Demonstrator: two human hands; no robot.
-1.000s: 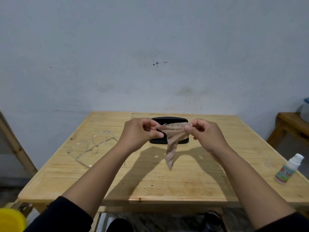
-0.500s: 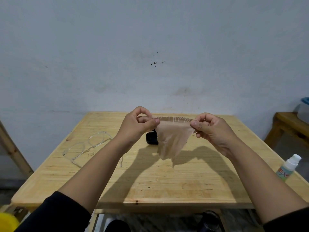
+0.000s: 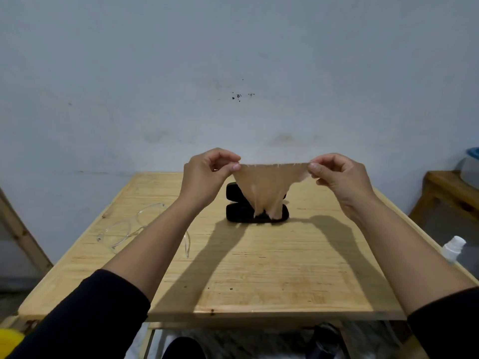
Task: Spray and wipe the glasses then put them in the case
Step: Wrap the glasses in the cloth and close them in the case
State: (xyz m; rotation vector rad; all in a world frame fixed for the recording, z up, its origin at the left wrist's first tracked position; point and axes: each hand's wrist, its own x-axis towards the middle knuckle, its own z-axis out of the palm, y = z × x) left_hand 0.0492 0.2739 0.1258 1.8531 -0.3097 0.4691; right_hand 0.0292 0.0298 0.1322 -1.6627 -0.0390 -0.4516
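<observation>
A thin beige cleaning cloth (image 3: 267,187) hangs stretched between my hands above the table. My left hand (image 3: 204,177) pinches its left top corner and my right hand (image 3: 339,177) pinches the right one. Behind the cloth, a black glasses case (image 3: 238,212) lies open near the table's far middle, partly hidden by the cloth. Clear-framed glasses (image 3: 124,229) lie on the table to the left, partly behind my left forearm. A small white spray bottle (image 3: 452,248) stands at the table's right edge.
The wooden table (image 3: 259,268) stands against a pale wall. A second wooden table (image 3: 451,187) with a container on it is at the far right. A yellow object (image 3: 10,343) shows at the lower left corner. A wooden beam (image 3: 20,229) leans at the left.
My hands have risen and moved apart, pulling the bunched cloth out into a wide, taut sheet. The glasses, case and bottle have stayed put.
</observation>
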